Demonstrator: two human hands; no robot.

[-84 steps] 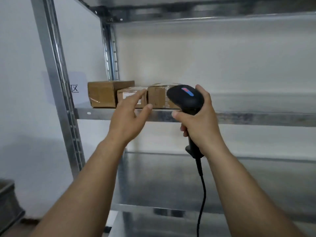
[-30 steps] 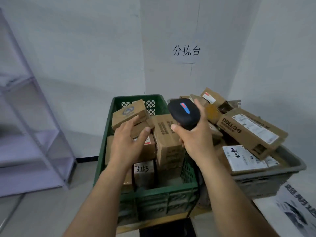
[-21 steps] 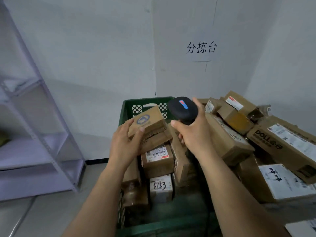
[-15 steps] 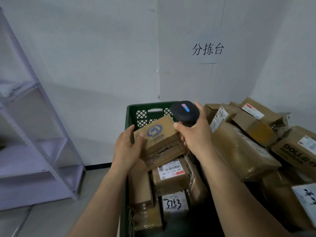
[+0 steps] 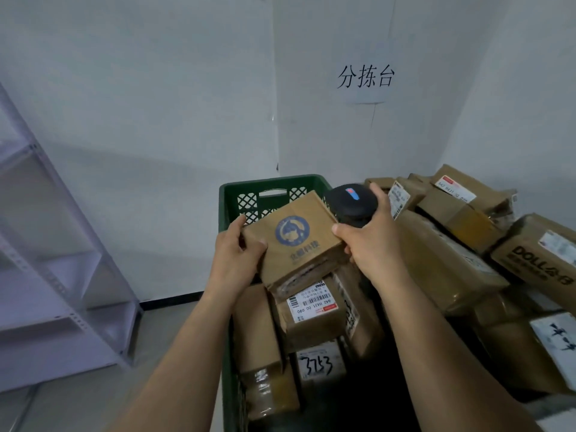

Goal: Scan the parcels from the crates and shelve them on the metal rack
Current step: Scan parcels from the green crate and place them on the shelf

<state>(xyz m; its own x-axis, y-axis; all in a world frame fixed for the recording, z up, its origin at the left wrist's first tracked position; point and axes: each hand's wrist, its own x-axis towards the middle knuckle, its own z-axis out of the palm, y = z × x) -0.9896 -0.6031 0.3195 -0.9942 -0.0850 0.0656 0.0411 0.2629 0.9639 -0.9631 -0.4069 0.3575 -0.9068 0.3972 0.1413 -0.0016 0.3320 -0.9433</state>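
Item: small parcel [image 5: 296, 241], plain brown corrugated card, flat and rectangular, round blue printed emblem on the upper face, clear tape along the near side. It is held tilted above the far end of the green crate [image 5: 227, 198]; whether it touches the boxes beneath cannot be told. Left hand [image 5: 238, 257] grips the parcel's left edge, thumb on the top face, fingers curled underneath and hidden. Right hand [image 5: 374, 241] is wrapped round the scanner [image 5: 350, 204], thumb tip against the parcel's right edge. The scanner's matt black domed head with a blue-and-red mark shows, while its handle and cable are hidden by the hand. Crate: dark green moulded plastic, far wall pierced in a lattice with a handle slot, near end cut off by the frame. Inside, under the held parcel, is a labelled box [image 5: 311, 310] with a white barcode sticker. Nearer lies a box marked 3753 [image 5: 318, 364] in black handwriting, and along the left wall stands a tall taped carton [image 5: 258, 332]. Right of the crate is a loose heap of brown cartons [image 5: 452, 244]; its support is hidden. One DOLL carton [image 5: 539, 257] is cut off at the frame edge. Wall: white paper sign [image 5: 366, 81] with three black characters. Far left: metal rack [image 5: 62, 291], pale perforated uprights, shelves blurred, partly out of frame.
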